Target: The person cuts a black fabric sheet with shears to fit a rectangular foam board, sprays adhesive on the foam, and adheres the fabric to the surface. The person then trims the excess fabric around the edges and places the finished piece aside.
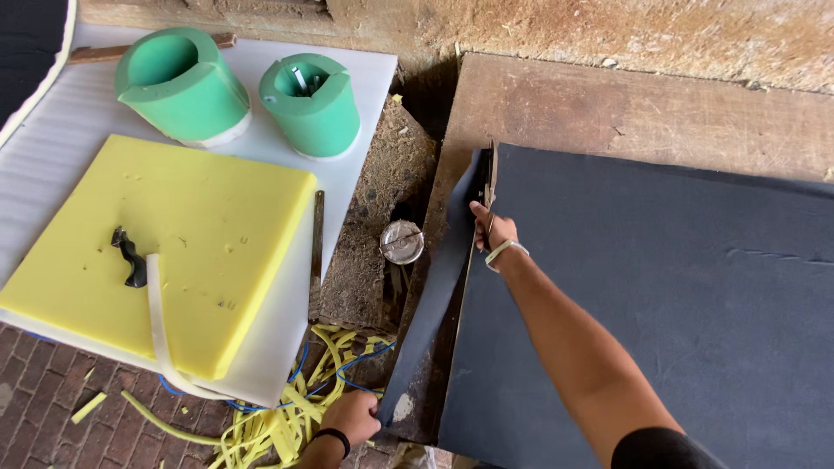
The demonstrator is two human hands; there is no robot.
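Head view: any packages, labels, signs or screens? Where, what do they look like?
None in view, no package, label, sign or screen.
Nearest candidate: small round metal tin lid, silver, lying in the gap between the white board and the dark sheet; any marking on it is too small to tell.

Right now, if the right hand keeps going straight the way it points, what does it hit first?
The right hand points up along the cut edge of the dark sheet, scissors leading. Ahead lies the last bit of uncut sheet, then bare wooden board, then probably the rough wall; depth is unclear.
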